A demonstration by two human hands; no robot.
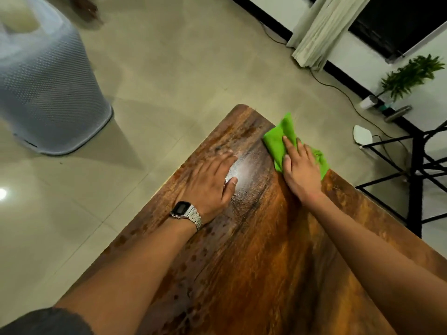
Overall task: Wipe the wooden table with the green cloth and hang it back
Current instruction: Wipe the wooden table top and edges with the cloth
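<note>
The wooden table [254, 262] runs from the bottom right up to a rounded far corner in the middle of the view. The green cloth [278, 141] lies crumpled at the table's far right edge, partly hanging over it. My right hand [301, 170] presses flat on the cloth with fingers spread. My left hand [210, 182], with a metal wristwatch on the wrist, rests flat on the bare wood to the left of the cloth and holds nothing. A shiny damp patch shows between the two hands.
A grey perforated basket [48, 93] stands on the tiled floor at left. A black metal rack [416, 170] stands right of the table, with a cable, a white object [362, 135] and a potted plant [408, 76] by the wall. A curtain [321, 32] hangs behind.
</note>
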